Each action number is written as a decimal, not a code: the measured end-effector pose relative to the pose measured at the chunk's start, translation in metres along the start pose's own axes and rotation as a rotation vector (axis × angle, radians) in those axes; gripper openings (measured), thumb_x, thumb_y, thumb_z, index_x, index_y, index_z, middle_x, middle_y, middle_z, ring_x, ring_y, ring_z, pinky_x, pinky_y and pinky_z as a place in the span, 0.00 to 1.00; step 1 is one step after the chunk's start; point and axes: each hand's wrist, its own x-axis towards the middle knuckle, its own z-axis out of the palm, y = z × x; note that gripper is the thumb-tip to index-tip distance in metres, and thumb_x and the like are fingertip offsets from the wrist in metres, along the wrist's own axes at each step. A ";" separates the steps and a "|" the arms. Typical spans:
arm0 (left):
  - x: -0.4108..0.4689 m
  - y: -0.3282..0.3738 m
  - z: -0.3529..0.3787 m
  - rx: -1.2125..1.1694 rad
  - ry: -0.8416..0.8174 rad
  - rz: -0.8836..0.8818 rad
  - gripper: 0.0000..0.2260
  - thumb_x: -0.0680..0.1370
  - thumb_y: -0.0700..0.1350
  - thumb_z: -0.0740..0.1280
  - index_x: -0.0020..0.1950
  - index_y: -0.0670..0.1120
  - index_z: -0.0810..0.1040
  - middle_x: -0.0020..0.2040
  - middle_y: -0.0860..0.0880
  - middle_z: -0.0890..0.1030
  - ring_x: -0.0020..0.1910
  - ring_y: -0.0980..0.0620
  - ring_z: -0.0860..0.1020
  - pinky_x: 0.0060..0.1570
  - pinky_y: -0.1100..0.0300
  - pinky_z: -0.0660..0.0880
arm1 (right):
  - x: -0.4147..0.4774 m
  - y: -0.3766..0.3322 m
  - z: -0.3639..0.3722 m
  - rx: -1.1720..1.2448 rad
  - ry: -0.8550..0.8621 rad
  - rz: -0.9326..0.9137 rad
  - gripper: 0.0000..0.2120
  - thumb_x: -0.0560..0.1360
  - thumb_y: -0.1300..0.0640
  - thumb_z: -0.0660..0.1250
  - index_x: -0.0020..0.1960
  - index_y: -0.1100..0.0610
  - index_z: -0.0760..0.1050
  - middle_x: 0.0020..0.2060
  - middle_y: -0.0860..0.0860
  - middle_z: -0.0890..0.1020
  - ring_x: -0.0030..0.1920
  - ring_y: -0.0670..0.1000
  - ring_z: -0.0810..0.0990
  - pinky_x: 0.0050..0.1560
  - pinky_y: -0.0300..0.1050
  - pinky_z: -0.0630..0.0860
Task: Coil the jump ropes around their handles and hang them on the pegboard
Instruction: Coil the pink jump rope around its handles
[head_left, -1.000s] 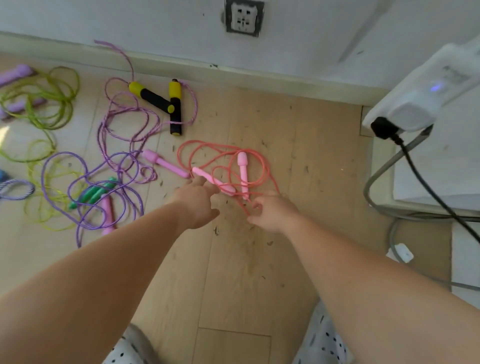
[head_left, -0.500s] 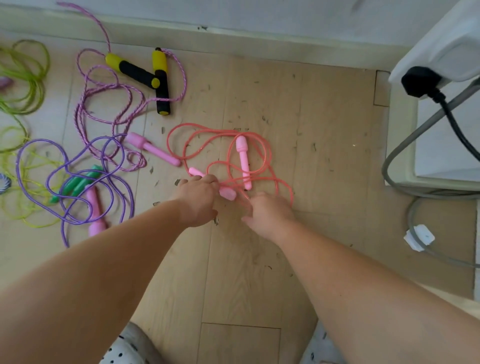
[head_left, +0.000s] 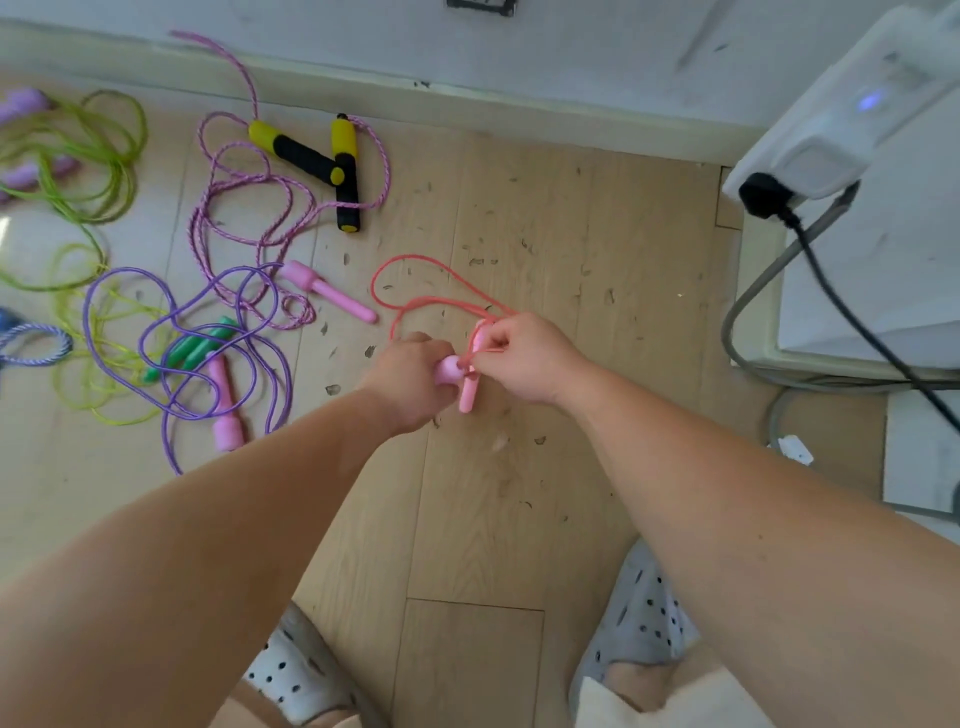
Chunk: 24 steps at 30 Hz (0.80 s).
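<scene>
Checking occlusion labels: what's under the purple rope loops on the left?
Under the purple rope lie two green handles, a pink handle and thin yellow-green rope on the wooden floor. Where each handle joins its rope is covered by crossing loops.

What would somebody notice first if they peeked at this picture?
Probably the two hands in the middle: the left hand grips pink handles while the right hand pinches the coral rope that loops onto the floor behind. Next, the messy tangle of ropes at the left, with a purple rope in front and yellow-black handles near the wall.
</scene>
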 end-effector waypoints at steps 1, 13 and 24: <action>-0.013 0.011 -0.013 -0.050 0.040 -0.002 0.05 0.74 0.42 0.71 0.49 0.46 0.80 0.49 0.47 0.76 0.49 0.44 0.77 0.44 0.56 0.67 | -0.017 -0.015 -0.010 0.047 -0.001 0.007 0.12 0.75 0.50 0.71 0.43 0.59 0.83 0.37 0.49 0.85 0.40 0.43 0.77 0.44 0.43 0.74; -0.303 0.229 -0.260 -0.353 0.079 -0.099 0.10 0.75 0.33 0.63 0.50 0.46 0.76 0.37 0.46 0.77 0.33 0.49 0.72 0.28 0.62 0.67 | -0.322 -0.263 -0.170 0.240 0.003 -0.042 0.05 0.76 0.61 0.68 0.48 0.59 0.82 0.31 0.47 0.80 0.23 0.38 0.73 0.25 0.34 0.68; -0.480 0.412 -0.393 -0.680 0.004 0.031 0.06 0.75 0.35 0.75 0.49 0.39 0.81 0.40 0.53 0.83 0.33 0.61 0.77 0.35 0.69 0.72 | -0.546 -0.402 -0.302 0.336 0.009 -0.242 0.05 0.76 0.63 0.68 0.47 0.62 0.82 0.34 0.53 0.81 0.31 0.44 0.74 0.33 0.38 0.72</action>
